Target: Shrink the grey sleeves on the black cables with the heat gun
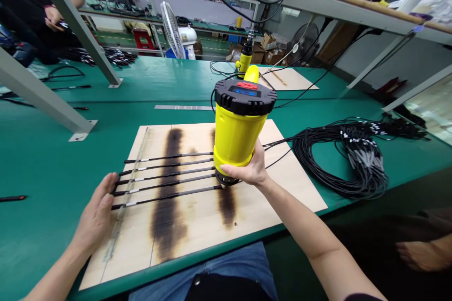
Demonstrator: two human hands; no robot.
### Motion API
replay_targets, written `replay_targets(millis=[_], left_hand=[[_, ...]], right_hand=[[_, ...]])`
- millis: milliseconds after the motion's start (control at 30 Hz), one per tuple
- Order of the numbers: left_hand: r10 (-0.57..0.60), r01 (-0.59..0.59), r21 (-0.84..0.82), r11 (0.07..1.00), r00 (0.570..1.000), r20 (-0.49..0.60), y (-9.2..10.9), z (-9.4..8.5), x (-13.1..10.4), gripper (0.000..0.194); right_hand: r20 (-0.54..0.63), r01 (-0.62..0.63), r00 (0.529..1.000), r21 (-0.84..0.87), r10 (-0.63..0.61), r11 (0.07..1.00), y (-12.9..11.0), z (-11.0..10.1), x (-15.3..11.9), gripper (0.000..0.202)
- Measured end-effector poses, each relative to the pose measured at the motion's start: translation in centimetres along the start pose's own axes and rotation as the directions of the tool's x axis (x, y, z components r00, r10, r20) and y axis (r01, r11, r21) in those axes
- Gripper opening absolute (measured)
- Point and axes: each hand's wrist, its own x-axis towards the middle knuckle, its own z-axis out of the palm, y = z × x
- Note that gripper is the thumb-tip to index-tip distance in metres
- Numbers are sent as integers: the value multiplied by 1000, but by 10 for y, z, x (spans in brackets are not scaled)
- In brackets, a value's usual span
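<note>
My right hand (252, 167) is wrapped round a yellow heat gun (235, 134) with a black end cap and a small lit display. The heat gun is upright, its nozzle end pointing down over the cables and hiding part of them. Several thin black cables (169, 178) with grey sleeves and white bands lie side by side across a wooden board (201, 225). At the left board edge, my left hand (100, 204) has its fingers and thumb closed at the cable ends. Two dark scorch marks (164, 225) run across the board beneath the cables.
A coiled bundle of black cables (310, 174) lies right of the board. Metal posts (45, 96) stand at left. Farther back are another yellow heat gun (243, 61), a second board (293, 80) and a fan (173, 30). A person's hand (52, 16) shows at upper left.
</note>
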Motion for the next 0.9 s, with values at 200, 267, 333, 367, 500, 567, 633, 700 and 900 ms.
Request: replay_targets(millis=[200, 267, 333, 367, 500, 567, 633, 700, 900], left_hand=[[-2, 2, -8, 1000, 1000, -1, 0, 0, 0, 93], [-1, 1, 0, 1000, 1000, 2, 0, 0, 1, 92], [5, -5, 9, 1000, 1000, 5, 1, 0, 1, 91], [9, -9, 9, 1000, 1000, 3, 1, 0, 1, 90], [15, -15, -17, 1000, 1000, -6, -1, 0, 1, 91], [8, -8, -22, 1000, 1000, -3, -2, 1, 2, 90], [6, -6, -27, 1000, 1000, 1, -3, 1, 2, 90], [11, -11, -25, 1000, 1000, 1, -1, 1, 2, 93], [9, -9, 11, 1000, 1000, -6, 5, 0, 0, 96]], right_hand=[[2, 5, 1000, 19, -5, 1000, -2, 0, 0, 64], [34, 21, 999, 23, -22, 1000, -1, -1, -1, 64], [40, 37, 998, 14, -38, 999, 0, -2, -1, 64], [23, 41, 999, -1, -41, 999, 1, -2, 0, 64], [-34, 11, 999, -38, -12, 999, 2, -4, -1, 67], [-12, 6, 1000, -16, -6, 1000, 2, -4, -1, 67], [-7, 16, 1000, -6, -16, 1000, 1, -4, -2, 65], [-32, 28, 999, -22, -29, 999, 2, -3, -1, 65], [10, 43, 999, -51, -43, 998, 7, 5, 0, 69]])
